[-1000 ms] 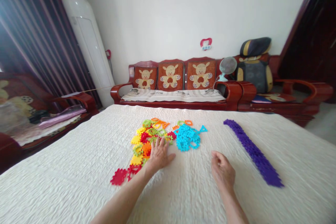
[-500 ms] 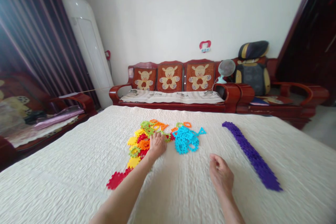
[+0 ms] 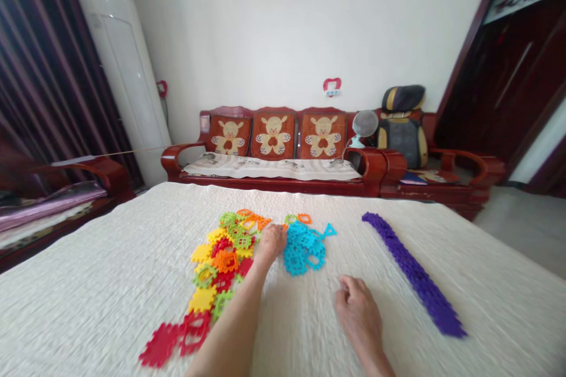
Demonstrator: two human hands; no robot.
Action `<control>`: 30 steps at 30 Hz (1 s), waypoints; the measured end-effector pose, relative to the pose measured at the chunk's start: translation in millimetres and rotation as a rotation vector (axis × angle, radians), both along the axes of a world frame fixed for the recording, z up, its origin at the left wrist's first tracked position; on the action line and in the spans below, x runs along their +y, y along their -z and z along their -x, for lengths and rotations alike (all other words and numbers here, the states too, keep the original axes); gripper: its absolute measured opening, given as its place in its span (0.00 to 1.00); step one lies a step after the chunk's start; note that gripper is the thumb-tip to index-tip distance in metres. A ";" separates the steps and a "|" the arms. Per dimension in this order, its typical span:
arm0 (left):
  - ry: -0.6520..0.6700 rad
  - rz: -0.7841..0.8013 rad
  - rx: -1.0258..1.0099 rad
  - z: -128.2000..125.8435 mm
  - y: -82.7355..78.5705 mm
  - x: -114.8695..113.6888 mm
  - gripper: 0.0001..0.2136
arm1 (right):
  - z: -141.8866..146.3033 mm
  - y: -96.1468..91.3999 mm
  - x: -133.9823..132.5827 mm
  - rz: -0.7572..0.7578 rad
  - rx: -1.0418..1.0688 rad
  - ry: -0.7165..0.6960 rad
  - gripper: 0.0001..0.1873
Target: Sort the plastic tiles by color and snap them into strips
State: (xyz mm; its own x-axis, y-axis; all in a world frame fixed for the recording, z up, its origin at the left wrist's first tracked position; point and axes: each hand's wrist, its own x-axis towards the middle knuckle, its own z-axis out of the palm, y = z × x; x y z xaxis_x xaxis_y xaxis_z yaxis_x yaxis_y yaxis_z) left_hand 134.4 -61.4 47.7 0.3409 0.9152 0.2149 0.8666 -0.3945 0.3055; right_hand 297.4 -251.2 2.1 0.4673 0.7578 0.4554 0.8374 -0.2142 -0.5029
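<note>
Reaches forward with the left hand (image 3: 273, 240) to the narrow space between a loose heap of mixed-colour toothed pieces (image 3: 226, 261) and a pile of blue pieces (image 3: 297, 260), with fingers bent down and seen from the back; cannot tell whether clamped on anything or just touching. Holds the right hand (image 3: 360, 313) nearer, between the blue pile and the long purple row (image 3: 413, 271), with fingers curled inward, close together; cannot tell, through the blur, whether pressed fully to the palm. Has the mixed heap to the left, overlapping in yellow, red, orange and green, and ending at the near side in a solid red piece (image 3: 160, 345) beside a red piece with openings (image 3: 194, 331). Has a small blue triangle (image 3: 329, 230) at the right of the blue pile, and an orange frame piece (image 3: 304, 218) just behind. Has the purple row slanting across the pale quilted tabletop (image 3: 110, 259), well apart from the other colours. Faces a dark red wooden sofa (image 3: 374, 169) with three bear-patterned cushions (image 3: 273, 135).
</note>
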 end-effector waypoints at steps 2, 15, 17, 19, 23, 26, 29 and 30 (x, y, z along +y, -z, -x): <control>0.045 -0.023 -0.031 -2.3 10.1 4.5 0.15 | -5.5 -1.2 2.4 0.054 -0.103 -0.030 0.13; -0.149 -0.119 -0.374 -1.4 24.6 34.8 0.17 | 12.5 -21.9 103.4 -0.036 -0.274 -0.604 0.24; -0.084 -0.111 -0.237 -4.4 29.7 31.5 0.15 | 20.5 -18.1 106.2 -0.019 -0.289 -0.613 0.24; -0.048 -0.110 -0.122 -6.5 31.8 28.5 0.15 | 22.5 -15.8 102.9 -0.026 -0.272 -0.620 0.23; -0.034 -0.154 -0.044 -8.6 30.7 23.7 0.15 | 13.2 -18.9 93.9 -0.165 -0.180 -0.577 0.11; -0.039 -0.185 -0.040 -9.7 31.0 20.5 0.14 | -9.4 -23.8 99.0 -0.311 -0.098 -0.482 0.09; -0.063 -0.192 -0.032 -11.0 32.2 18.1 0.14 | -48.0 -25.7 115.0 -0.334 -0.006 -0.255 0.14; -0.072 -0.191 -0.031 -11.4 32.4 17.5 0.14 | -62.2 -25.6 121.3 -0.269 0.029 -0.148 0.16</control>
State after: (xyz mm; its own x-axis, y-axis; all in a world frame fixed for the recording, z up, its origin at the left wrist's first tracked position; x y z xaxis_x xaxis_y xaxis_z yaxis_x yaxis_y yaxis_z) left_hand 145.8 -43.9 15.3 0.2668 0.8787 0.3960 0.8862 -0.3851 0.2577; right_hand 359.6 -129.8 27.7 0.3767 0.6728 0.6368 0.8340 0.0529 -0.5492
